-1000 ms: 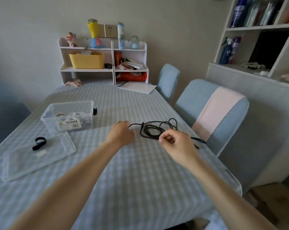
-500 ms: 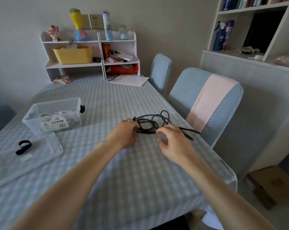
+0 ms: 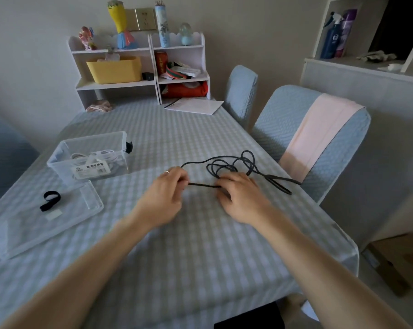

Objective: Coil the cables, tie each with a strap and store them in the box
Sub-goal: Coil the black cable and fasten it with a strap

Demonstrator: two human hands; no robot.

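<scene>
While flat clear plastic lid (image 3: pixel 58 224) carries black looped strap (image 3: pixel 50 200) at far left, clear plastic storage box (image 3: pixel 91 157) seen beside; left hand (image 3: pixel 164 195) and right hand (image 3: pixel 239 198) pinched on straight stretch of thin black cable (image 3: pixel 234 162), tangle lying on checked tablecloth (image 3: pixel 200 257) just beyond right hand

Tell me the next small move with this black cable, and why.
Probably fold the first loop: the left hand and right hand pinch a straight stretch of the black cable, and the rest lies loose and tangled on the tablecloth, not yet coiled.
</scene>
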